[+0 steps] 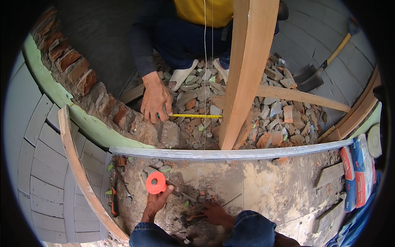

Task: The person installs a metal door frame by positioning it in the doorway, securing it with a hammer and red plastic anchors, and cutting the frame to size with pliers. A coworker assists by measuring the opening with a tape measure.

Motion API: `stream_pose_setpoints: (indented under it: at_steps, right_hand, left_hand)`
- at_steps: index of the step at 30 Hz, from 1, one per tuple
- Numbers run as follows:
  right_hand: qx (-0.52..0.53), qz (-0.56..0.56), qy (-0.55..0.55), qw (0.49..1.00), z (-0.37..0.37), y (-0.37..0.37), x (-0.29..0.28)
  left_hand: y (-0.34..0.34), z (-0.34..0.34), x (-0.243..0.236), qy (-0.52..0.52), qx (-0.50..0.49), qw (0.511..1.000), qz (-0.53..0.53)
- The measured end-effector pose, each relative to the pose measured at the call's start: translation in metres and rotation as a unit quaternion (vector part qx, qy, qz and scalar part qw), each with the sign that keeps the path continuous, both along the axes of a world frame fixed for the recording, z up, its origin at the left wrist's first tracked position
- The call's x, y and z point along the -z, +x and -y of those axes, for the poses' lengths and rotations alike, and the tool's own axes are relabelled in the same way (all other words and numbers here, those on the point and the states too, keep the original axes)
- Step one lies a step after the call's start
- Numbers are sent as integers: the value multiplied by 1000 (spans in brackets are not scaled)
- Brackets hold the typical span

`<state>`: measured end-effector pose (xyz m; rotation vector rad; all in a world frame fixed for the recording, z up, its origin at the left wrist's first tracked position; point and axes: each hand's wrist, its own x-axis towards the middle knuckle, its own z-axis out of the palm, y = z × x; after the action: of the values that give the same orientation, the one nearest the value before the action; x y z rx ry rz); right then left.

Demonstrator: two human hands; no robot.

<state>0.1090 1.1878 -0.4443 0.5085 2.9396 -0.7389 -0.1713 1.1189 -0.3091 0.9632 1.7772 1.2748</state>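
My left hand [156, 201] is closed around a chisel, seen nearly end-on; its round orange-red guard [156, 183] surrounds a grey struck end. The thumb lies at the guard's edge, and the shaft is mostly hidden. My right hand [216, 213] is low over the dusty floor with its fingers apart. Beside it lie a thin orange-and-dark tool [196, 217] and a thin rod [232, 199]. Across from me a co-worker's hand [157, 99] holds a tape measure, its yellow blade [197, 116] stretched toward a wooden post [249, 70].
A pale metal-like bar [230, 154] crosses between me and the rubble [284, 123]. Two thin strings [205, 61] hang beside the post. Broken brick wall [78, 70] stands left; an orange-handled tool [114, 201] lies below it. A shovel [317, 76] and bags [358, 168] are at right.
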Motion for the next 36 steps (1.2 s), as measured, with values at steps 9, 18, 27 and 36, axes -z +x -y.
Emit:
stream_pose_setpoints:
  at_steps: [9, 18, 27, 36]
  right_hand:
    - [7, 1, 1, 1000, 2, 0, 5]
    - [-2, 49, -2, 999, 2, -6, -9]
    - [87, 17, -90, 992, -4, 25, -55]
    - [370, -13, -87, 925, -11, 143, -54]
  left_hand:
    - [-15, -12, -112, 78, 7, 996, -46]
    - [-9, -27, -175, 28, 78, 988, -132]
    - [20, -84, -179, -119, 317, 931, -138]
    - [83, -140, -123, -184, 491, 847, -88]
